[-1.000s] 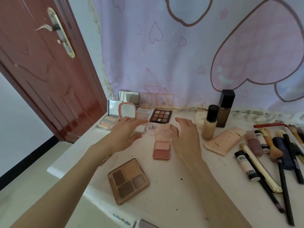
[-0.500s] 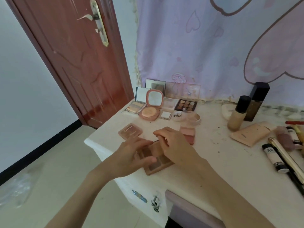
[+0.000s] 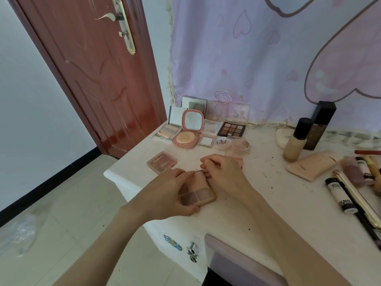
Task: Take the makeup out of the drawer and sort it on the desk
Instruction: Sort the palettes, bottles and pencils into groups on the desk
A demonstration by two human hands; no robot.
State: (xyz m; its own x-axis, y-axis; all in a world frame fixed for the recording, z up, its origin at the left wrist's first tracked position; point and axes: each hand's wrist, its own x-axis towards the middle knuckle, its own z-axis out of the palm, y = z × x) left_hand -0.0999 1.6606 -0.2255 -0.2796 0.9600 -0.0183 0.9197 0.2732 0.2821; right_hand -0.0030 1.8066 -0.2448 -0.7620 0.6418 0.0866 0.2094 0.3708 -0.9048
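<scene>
The white surface point(image 3: 257, 203) is carrying the sorted makeup, with a pale drawer point(image 3: 233, 256) standing open at its near edge, its contents hidden from this angle. Along the back, an open round compact point(image 3: 186, 139) is showing a pan of peach powder, and a dark nine-pan palette point(image 3: 232, 129) is lying open beside it. Near the front edge, the four-pan eyeshadow palette point(image 3: 196, 193) is resting flat; it is looking light, rigid and smooth, with pressed powders likely to crack, so taking it by its side edges seems safest. The left hand point(image 3: 171, 195) is cupping its near corner in a holding grip, while the right hand point(image 3: 224, 172) is pinching narrowly at its far edge.
</scene>
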